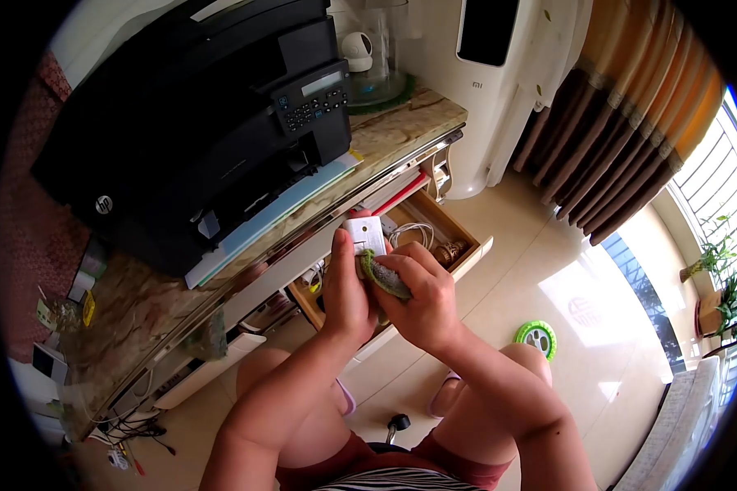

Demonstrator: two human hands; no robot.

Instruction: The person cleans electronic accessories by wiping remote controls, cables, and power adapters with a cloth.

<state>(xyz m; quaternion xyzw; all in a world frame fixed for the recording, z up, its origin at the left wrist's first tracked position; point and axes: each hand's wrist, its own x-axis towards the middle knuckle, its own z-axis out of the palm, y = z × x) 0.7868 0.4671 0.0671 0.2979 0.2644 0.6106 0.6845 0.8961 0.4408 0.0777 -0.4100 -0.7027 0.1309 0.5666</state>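
Above an open drawer (467,263), my left hand (345,286) holds a small white device (366,232), which looks like a socket block with holes in its face. My right hand (418,296) is closed round a grey-green cloth (387,280), pressed against the lower part of the white device. The two hands are close together, right beside each other. Inside the drawer lie a coiled white cable (413,232) and a brown woven item (449,252). My fingers hide part of the cloth and the drawer.
A black printer (196,123) stands on the marble-topped cabinet (422,114), with papers under its front. Behind are a white camera (356,51) and a white appliance (477,106). A green-rimmed round object (535,338) is on the floor at the right. Cables (139,438) hang at lower left.
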